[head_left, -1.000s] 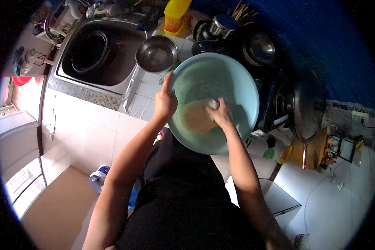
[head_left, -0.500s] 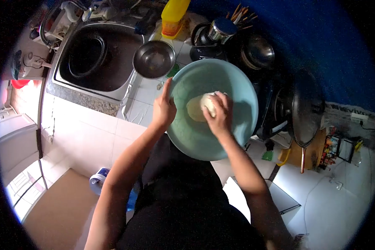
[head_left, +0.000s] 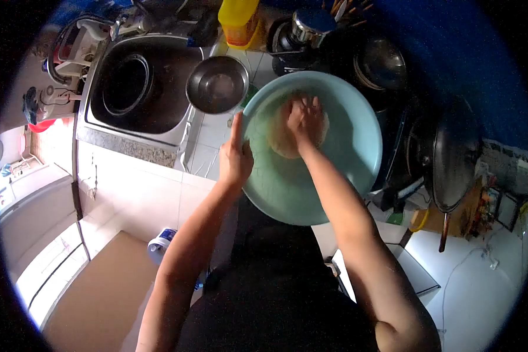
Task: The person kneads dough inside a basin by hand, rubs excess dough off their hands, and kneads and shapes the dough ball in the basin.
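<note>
A wide light-green basin [head_left: 355, 176] sits on the counter in front of me. My left hand [head_left: 236, 161] grips its left rim, index finger stretched along the edge and the other fingers closed. Inside the basin, a pale lump of dough [head_left: 281, 141] lies pressed against the bottom, toward the far side. My right hand [head_left: 307, 122] pushes down on the dough from above, its fingers bent over the far part. The palm and part of the dough are hidden under that hand.
A metal bowl [head_left: 217, 85] stands beside the basin's far left, next to the sink [head_left: 170, 111]. Behind are a yellow container [head_left: 238, 23] and a lidded metal pot [head_left: 312, 26]. To the right stands a dark pan [head_left: 454, 158] with a long handle.
My right hand has moved away from me and pressed down; the dough that was folded up in its fingers is now flattened beneath it. My left hand stays on the rim.
</note>
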Available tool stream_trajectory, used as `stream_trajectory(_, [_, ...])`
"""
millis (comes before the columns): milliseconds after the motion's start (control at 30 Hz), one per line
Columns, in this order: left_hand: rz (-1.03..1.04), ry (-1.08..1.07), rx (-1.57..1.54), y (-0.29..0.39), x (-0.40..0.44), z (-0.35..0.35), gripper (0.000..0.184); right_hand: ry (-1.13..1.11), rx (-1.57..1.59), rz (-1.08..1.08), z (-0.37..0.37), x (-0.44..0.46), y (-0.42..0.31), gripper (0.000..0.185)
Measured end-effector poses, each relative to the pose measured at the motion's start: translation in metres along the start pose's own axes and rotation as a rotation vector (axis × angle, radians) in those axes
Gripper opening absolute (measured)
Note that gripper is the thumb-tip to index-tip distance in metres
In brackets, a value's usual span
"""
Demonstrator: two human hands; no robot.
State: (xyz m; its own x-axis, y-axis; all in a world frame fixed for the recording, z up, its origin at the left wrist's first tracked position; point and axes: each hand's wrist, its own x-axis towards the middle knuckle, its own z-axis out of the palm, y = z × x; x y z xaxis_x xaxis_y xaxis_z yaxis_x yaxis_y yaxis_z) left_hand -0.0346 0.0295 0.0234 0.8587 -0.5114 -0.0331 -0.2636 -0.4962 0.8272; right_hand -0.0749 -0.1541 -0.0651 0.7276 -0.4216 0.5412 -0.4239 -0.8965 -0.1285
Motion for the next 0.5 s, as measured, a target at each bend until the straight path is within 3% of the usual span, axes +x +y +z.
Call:
stream_trajectory(67, [0.043,-0.004,-0.013,-0.003,0.002,-0.001,0.067,-0.021,-0.012,0.004,-0.022,0.012,-0.006,0.014])
stream_trajectory(133, [0.072,0.006,-0.042,-0.009,-0.005,-0.001,0.067,-0.244,0.166,0.046,-0.062,0.005,-0.01,0.014])
stream_trajectory(233, [-0.031,-0.049,-0.065,-0.006,-0.018,-0.003,0.064,-0.197,0.308,0.043,-0.115,-0.015,-0.01,0.014])
stream_trajectory(300, [0.042,0.015,-0.081,-0.006,-0.018,0.0,0.063,-0.066,0.639,0.293,-0.132,-0.015,-0.015,0.017])
stream_trajectory(367, [0.013,-0.011,-0.114,-0.006,-0.019,0.001,0.063,-0.367,0.236,0.234,-0.143,-0.017,0.001,0.017])
stream_trajectory(500, [-0.023,-0.037,-0.165,-0.003,-0.02,-0.002,0.063,-0.35,0.543,0.235,-0.108,-0.032,0.011,0.019])
